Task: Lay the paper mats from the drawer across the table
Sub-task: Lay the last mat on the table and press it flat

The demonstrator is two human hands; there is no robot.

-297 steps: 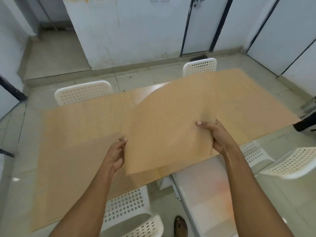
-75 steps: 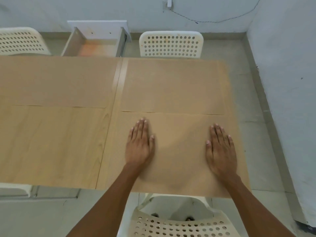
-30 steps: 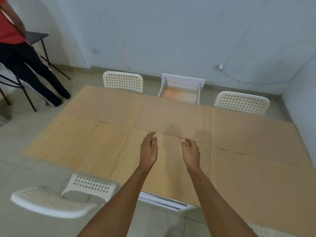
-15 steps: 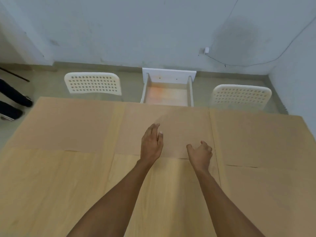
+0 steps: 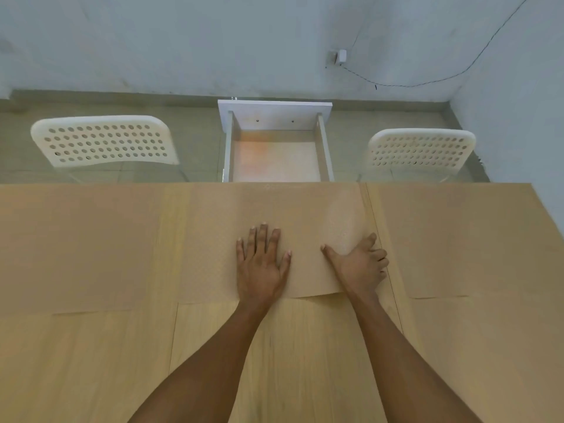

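Brown paper mats cover the table [image 5: 171, 236] side by side. My left hand [image 5: 262, 264] lies flat, fingers spread, on the middle far mat [image 5: 274, 209]. My right hand [image 5: 360, 264] sits at that mat's right edge, thumb on top and fingers curled, and the paper bulges up just beyond it. More mats lie to the left [image 5: 79, 245], to the right [image 5: 457, 239] and nearer me [image 5: 290, 346]. Beyond the table's far edge the white drawer [image 5: 324, 154] stands open, with nothing visible inside.
Two white perforated chairs stand at the far side, one left [image 5: 103, 141] and one right [image 5: 421, 151] of the drawer. A grey wall runs behind them, and a side wall [image 5: 518, 132] closes in on the right.
Both hands have come down from above the table onto the middle far mat. My left hand has flattened out and my right hand has closed on the mat's right edge.
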